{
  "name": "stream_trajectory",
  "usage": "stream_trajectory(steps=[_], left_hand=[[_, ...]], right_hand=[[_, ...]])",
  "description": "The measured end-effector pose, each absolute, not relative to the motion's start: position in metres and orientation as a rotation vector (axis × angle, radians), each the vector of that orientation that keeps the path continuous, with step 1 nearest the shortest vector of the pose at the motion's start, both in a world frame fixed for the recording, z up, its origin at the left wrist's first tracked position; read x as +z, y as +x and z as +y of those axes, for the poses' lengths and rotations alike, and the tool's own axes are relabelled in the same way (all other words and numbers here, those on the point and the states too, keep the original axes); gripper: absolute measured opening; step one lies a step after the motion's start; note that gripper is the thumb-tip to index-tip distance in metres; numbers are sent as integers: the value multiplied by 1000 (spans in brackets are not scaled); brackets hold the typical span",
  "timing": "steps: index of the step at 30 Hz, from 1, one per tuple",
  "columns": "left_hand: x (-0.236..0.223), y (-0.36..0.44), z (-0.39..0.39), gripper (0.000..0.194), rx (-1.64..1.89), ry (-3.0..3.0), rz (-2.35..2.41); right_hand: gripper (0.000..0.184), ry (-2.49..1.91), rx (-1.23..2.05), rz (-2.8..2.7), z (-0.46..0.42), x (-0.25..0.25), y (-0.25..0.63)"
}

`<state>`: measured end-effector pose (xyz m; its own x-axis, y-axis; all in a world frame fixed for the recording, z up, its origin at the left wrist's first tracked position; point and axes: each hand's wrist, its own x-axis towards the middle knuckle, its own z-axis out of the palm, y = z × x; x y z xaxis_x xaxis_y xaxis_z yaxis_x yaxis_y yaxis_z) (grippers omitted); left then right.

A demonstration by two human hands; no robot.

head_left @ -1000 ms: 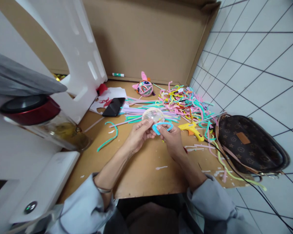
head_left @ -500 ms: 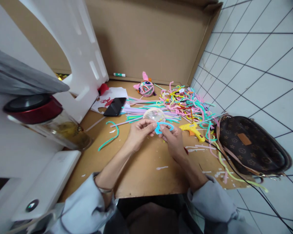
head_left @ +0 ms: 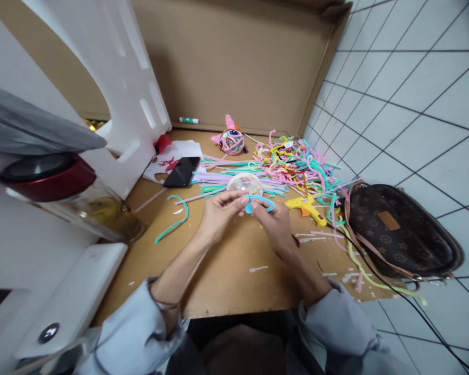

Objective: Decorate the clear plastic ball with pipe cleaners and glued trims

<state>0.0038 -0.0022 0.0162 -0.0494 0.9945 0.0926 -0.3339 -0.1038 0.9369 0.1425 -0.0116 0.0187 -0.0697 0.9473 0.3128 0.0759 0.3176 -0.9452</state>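
Above the front half of the table, my left hand (head_left: 223, 212) and my right hand (head_left: 272, 219) pinch a bent blue pipe cleaner (head_left: 262, 200) between thumbs and fingers. It curves in a loop to the right, and its folded part is partly hidden by my fingertips. Just beyond my hands lies a clear plastic ball (head_left: 244, 183) with a pale rim, on a row of straight pipe cleaners (head_left: 219, 177). A yellow glue gun (head_left: 308, 207) rests to the right of my right hand.
A tangled heap of pipe cleaners (head_left: 297, 161) lies at the back right, beside a pink decorated ball (head_left: 232, 140). A phone (head_left: 182, 172) and a curved green pipe cleaner (head_left: 184, 213) are left. A brown bag (head_left: 398, 229) stands right, a glass bottle (head_left: 113, 208) left.
The blue pipe cleaner has turned slightly in my fingers, and its folded part shows less. Both hands keep their pinch in nearly the same place. The view has shifted slightly.
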Motion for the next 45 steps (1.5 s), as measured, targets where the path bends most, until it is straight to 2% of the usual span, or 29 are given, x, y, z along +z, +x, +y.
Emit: stream_trajectory(steps=[4, 13, 19, 26, 30, 35, 45], left_hand=[[19, 4, -3, 40, 1435, 1041, 946], [17, 3, -3, 41, 1433, 1063, 993], [19, 3, -3, 41, 1495, 1035, 992], [16, 1, -2, 37, 1537, 1065, 1005], [13, 0, -1, 31, 1559, 1106, 1011], [13, 1, 0, 33, 1575, 1059, 1019], [16, 3, -2, 30, 1587, 1039, 1015]], right_hand=[[22, -1020, 864, -1516, -12, 19, 144], [22, -1029, 885, -1535, -11, 18, 145], [16, -945, 1055, -1459, -11, 16, 141], [23, -976, 1218, -1372, -10, 16, 136], [26, -1014, 1201, -1361, -9, 11, 136], [31, -1106, 1127, -1372, -10, 11, 136], [29, -1149, 1178, -1281, -10, 15, 131]])
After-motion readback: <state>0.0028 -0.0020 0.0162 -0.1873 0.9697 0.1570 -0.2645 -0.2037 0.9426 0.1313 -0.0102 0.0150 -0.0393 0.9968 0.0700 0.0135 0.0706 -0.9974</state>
